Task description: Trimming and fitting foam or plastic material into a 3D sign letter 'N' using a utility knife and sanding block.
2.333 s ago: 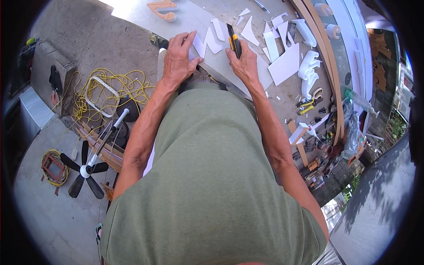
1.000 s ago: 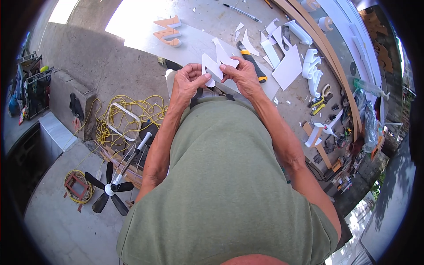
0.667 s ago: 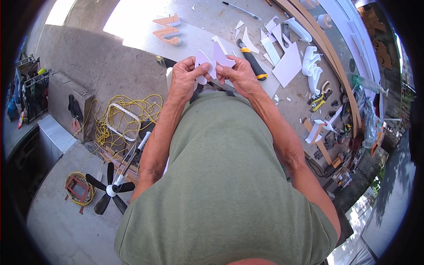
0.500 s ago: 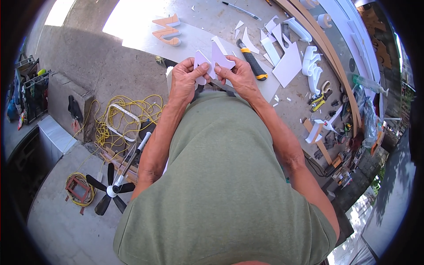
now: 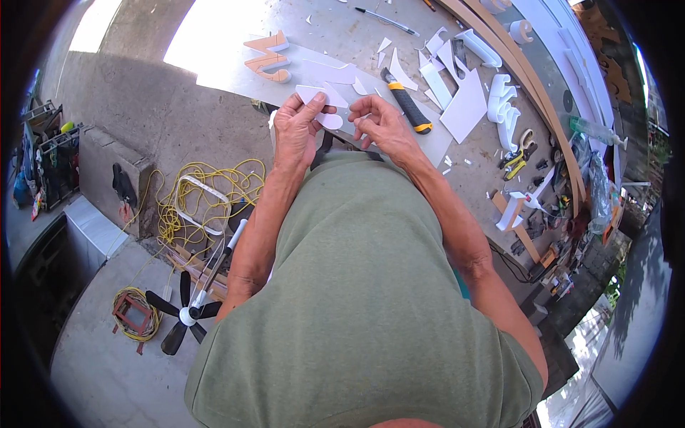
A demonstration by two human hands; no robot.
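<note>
Between the thumb and fingers of my left hand (image 5: 296,128) is a white cut-out board piece (image 5: 332,95) with a pointed outline and a rounded lower end. My right hand (image 5: 382,128) hovers just to its right, fingers loosely bent and apart, with nothing visible in them. Another white board offcut (image 5: 330,72) lies flat on the work sheet beyond my hands. A brown-faced zigzag letter shape (image 5: 267,55) rests at the far left of the table. Close to my right hand lies a black and yellow utility knife (image 5: 407,101).
White scraps (image 5: 404,69) and a larger white sheet piece (image 5: 467,105) lie right of the knife. Farther right are curved white letter forms (image 5: 504,110), yellow-handled pliers (image 5: 515,162) and a glue gun (image 5: 531,200). A pen (image 5: 387,21) lies at the back. Yellow cord (image 5: 207,189) tangles at left.
My right hand has let go of a white piece and drawn slightly back. An offcut now lies on the table beyond. My left hand has tilted its piece flatter.
</note>
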